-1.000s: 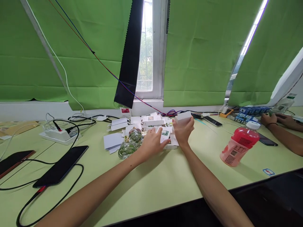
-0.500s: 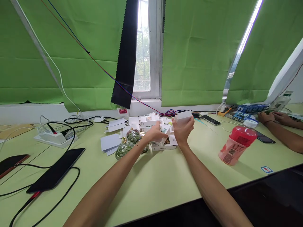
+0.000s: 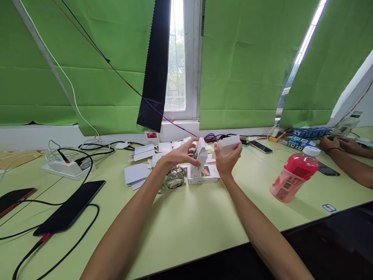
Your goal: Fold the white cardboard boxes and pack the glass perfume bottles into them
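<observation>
Carton of printed white cardboard point(image 3: 201, 155) in the left hand point(image 3: 182, 153); rectangular white cardboard box point(image 3: 229, 144) in the right hand point(image 3: 228, 162).
The left hand's thumb and fingers hold the carton, slightly tilted, near clear rounded glass bottles point(image 3: 175, 180); the right hand wraps the box from below. Both look light and stiff, smooth, liable to crease if squeezed hard; the long edges seem the safest hold. Their contents cannot be told.

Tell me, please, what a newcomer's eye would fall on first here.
Probably the green blinds across the background, with a narrow bright window showing between them. Then the pink bottle on the right. Mid-scene, the left fingers hold one white box and the right fingers a second box.
</observation>
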`<move>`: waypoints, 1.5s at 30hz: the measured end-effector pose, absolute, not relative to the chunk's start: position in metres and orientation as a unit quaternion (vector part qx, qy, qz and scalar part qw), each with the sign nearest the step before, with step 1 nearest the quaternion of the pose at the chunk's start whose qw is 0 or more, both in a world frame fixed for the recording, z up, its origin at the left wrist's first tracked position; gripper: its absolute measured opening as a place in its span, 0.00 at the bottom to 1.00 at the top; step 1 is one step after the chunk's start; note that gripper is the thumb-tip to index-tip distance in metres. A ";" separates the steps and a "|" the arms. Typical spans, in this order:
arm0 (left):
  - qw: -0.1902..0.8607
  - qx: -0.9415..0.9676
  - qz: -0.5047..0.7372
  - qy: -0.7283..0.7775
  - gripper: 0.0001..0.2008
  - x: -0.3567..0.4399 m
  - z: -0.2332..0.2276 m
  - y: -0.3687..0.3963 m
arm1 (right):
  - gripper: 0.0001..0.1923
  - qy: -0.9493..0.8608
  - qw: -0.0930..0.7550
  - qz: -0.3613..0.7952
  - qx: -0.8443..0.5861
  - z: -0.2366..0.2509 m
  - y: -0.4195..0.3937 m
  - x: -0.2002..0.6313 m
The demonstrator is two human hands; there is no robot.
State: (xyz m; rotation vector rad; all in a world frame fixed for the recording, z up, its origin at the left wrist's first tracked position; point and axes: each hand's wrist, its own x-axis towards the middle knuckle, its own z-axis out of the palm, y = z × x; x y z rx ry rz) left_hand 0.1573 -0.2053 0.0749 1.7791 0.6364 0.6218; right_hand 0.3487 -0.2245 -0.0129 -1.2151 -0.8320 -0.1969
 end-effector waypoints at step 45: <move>-0.102 0.900 0.359 0.226 0.38 0.119 0.073 -0.188 | 0.31 -0.400 0.531 0.712 -0.225 0.017 -0.248 0.342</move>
